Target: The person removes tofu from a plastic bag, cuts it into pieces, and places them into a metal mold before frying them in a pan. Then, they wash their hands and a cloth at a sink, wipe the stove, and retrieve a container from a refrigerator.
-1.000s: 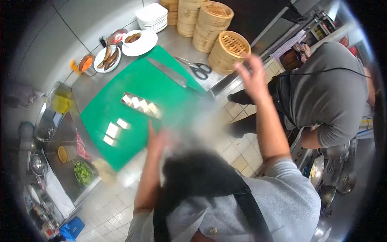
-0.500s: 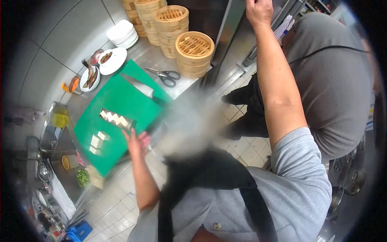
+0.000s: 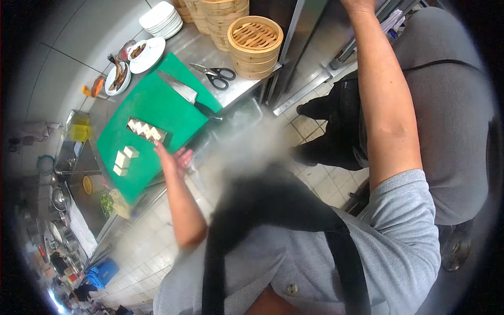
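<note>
In the head view, my left hand (image 3: pixel 173 159) rests spread and empty at the near edge of the green cutting board (image 3: pixel 157 105), just beside the metal tray of white blocks (image 3: pixel 146 131); three loose white blocks (image 3: pixel 124 160) lie on the board left of the hand. My right hand (image 3: pixel 358 4) is raised well above the board and cropped at the frame top, so I cannot tell its grip. A cleaver (image 3: pixel 185 94) lies on the board's far side, with scissors (image 3: pixel 215 74) just beyond it.

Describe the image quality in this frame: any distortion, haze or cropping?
Head view: strong fisheye bending with dark vignetted corners; a grey hazy smear blurs the middle beside the left hand; the green cutting board stays sharp; the raised right hand is cropped at the top edge.
</note>
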Available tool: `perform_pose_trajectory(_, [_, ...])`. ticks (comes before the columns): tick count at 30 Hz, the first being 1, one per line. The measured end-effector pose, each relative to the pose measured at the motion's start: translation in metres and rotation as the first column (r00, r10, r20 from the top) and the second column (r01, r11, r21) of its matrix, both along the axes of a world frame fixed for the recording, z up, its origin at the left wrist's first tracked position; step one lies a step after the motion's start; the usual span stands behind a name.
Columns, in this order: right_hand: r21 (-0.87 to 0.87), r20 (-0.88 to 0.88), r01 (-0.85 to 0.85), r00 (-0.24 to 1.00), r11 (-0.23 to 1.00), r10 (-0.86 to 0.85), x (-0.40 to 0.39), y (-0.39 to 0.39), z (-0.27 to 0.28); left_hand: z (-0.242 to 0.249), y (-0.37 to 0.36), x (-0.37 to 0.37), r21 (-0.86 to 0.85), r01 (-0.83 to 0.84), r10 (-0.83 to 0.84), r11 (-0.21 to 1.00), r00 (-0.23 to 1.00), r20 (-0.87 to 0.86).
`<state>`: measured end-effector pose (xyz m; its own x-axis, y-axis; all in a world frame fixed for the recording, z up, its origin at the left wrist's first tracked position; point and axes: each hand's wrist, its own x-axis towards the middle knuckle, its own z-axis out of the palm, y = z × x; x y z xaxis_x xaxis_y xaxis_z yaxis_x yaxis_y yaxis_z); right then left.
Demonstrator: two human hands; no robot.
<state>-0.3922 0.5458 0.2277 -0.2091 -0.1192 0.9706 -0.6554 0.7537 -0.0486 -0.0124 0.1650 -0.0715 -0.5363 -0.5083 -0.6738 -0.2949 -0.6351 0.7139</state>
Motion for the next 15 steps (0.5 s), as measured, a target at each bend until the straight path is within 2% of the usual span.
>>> perform_pose_trajectory(4, [-0.104, 0.052, 0.066, 0.997, 0.992, -0.061, 0.017, 0.017, -0.003, -0.017, -0.009, -0.001, -0.017, 0.014, -0.013, 1.000, 1.000, 0.019])
perform_pose_trajectory(7, [-0.128, 0.006, 0.046, 0.999, 0.991, -0.046, 0.025, 0.034, -0.005, -0.022, -0.016, 0.000, -0.010, -0.001, 0.001, 1.000, 0.999, 0.035])
perform_pose_trajectory(9, [-0.182, 0.109, 0.113, 0.990, 0.977, -0.095, 0.040, 0.039, -0.004, -0.020, -0.021, -0.003, 0.064, 0.009, -0.011, 0.998, 0.999, 0.043])
perform_pose_trajectory(10, [-0.199, 0.070, 0.091, 0.994, 0.976, -0.079, 0.040, 0.043, -0.006, -0.022, -0.027, -0.003, 0.118, 0.025, -0.029, 0.993, 0.999, 0.032])
perform_pose_trajectory(14, [-0.228, 0.090, 0.116, 0.991, 0.967, -0.097, 0.051, 0.056, -0.003, -0.029, -0.034, 0.001, 0.167, 0.067, -0.068, 0.984, 0.998, -0.002])
perform_pose_trajectory(15, [-0.230, 0.091, 0.127, 0.990, 0.965, -0.109, 0.053, 0.060, -0.004, -0.029, -0.032, 0.003, 0.179, 0.026, -0.025, 0.984, 1.000, -0.005])
